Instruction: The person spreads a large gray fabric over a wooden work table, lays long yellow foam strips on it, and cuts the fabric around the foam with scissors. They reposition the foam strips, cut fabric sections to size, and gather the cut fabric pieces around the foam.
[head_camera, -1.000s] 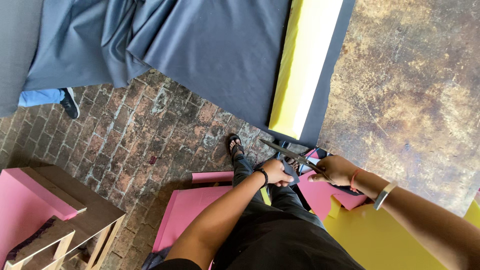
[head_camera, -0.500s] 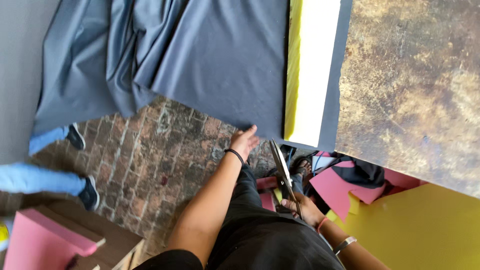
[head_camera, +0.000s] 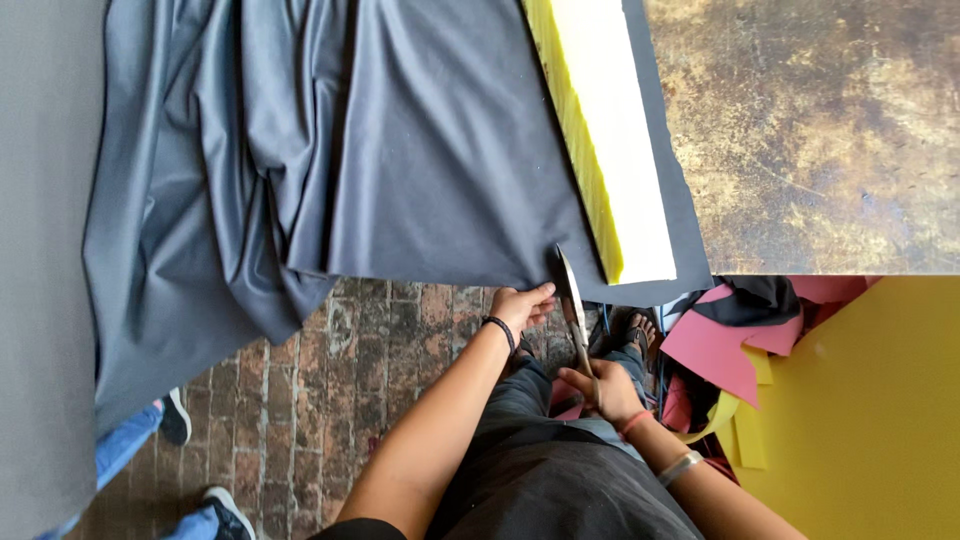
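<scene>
The right hand (head_camera: 605, 390) is closing its grip around the scissors (head_camera: 573, 305), while the left hand (head_camera: 520, 305) is pinching the grey fabric (head_camera: 440, 170) edge.

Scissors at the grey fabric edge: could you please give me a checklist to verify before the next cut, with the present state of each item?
1. Scissors gripped by right hand: ok.
2. Blade tip meets the hanging edge of the grey fabric: ok.
3. Left hand holds the fabric edge beside the blades: ok.
4. Left fingers away from the blades: not ok, they are very close.
5. Fabric flat along the cutting line: ok near the blades; folds lie further left.
6. Yellow foam block out of the blade path: cannot tell.
</scene>
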